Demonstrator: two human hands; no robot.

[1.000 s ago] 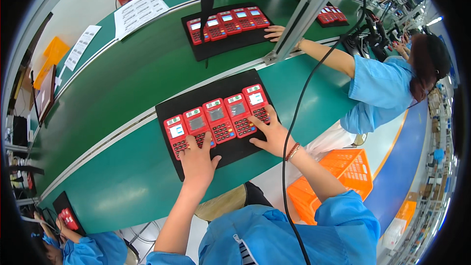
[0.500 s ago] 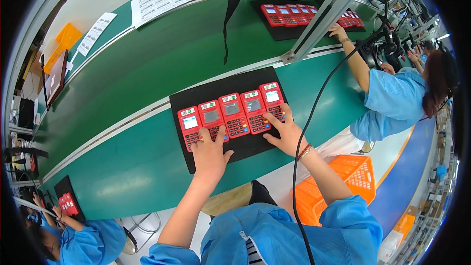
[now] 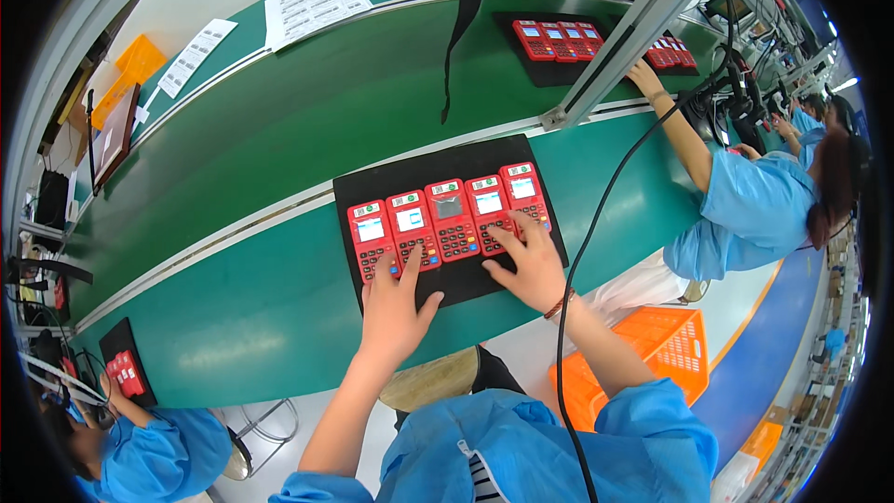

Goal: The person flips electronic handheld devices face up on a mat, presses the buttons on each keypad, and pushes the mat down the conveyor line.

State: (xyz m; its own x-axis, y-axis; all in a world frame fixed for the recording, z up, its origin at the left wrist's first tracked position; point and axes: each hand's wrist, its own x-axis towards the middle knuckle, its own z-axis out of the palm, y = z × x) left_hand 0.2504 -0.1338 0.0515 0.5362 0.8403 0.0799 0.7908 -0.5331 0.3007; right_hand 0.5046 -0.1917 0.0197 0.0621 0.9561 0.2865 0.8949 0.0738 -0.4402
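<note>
Surroundings: a long green worktop (image 3: 233,326), with white printed sheets (image 3: 317,9) beyond its far edge. Past the same edge, toward the right, a second black mat (image 3: 549,74) with red terminals. At the far edge, right of centre, an upright grey metal post (image 3: 633,34). Along the near edge, one co-worker in blue (image 3: 759,210) at right and another blue-clad co-worker (image 3: 168,452) at the left corner. Below the near edge, at right, a perforated orange plastic crate (image 3: 680,335). In the way: a thin black cable (image 3: 559,363), hanging across the view of the right wrist.

Mid-worktop, reaching to the far edge: a rectangular black mat (image 3: 400,177) bearing five red plastic keypad terminals (image 3: 457,237) side by side. Screens lit on all but the middle one.

Pose: both forearms extended over the near edge, palms down, wrists apart; a reddish-brown bracelet (image 3: 557,304) on the right.

Left hand (image 3: 389,312): open, fingers spread over the keys of the two leftmost terminals, thumb held out. Right hand (image 3: 538,272): open, fingers bent over the two rightmost keypads, thumb just short of them. Nothing gripped; key pressure impossible to tell.
</note>
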